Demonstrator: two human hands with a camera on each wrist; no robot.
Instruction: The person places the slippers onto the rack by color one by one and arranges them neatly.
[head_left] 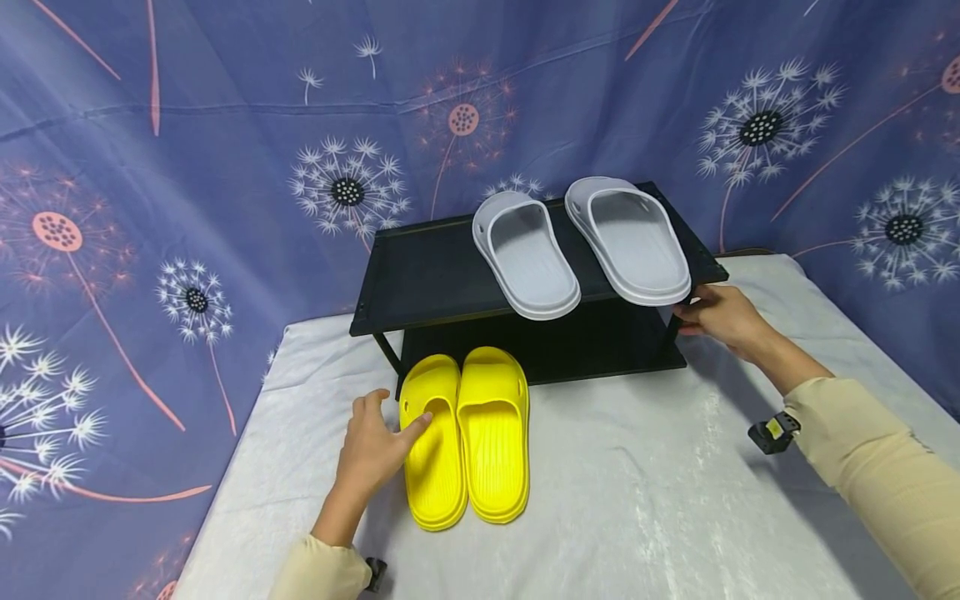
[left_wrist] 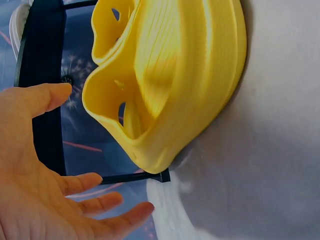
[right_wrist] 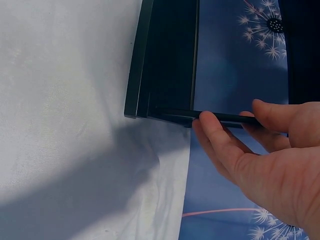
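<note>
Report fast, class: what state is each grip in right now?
Left grip: open, holding nothing, beside the yellow slippers.
Right grip: closed, holding the black rack's leg.

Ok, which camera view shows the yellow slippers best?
The head view: both yellow slippers show toe to heel, side by side, and the left hand covers only a little of one. The left wrist view shows them closer, but cut off at the top; the right wrist view shows neither.

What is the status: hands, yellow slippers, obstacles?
Left hand open near yellow slippers; right hand grips post of black rack. Slippers unheld, at rack's front. Grey slippers occupy rack's upper right.
</note>
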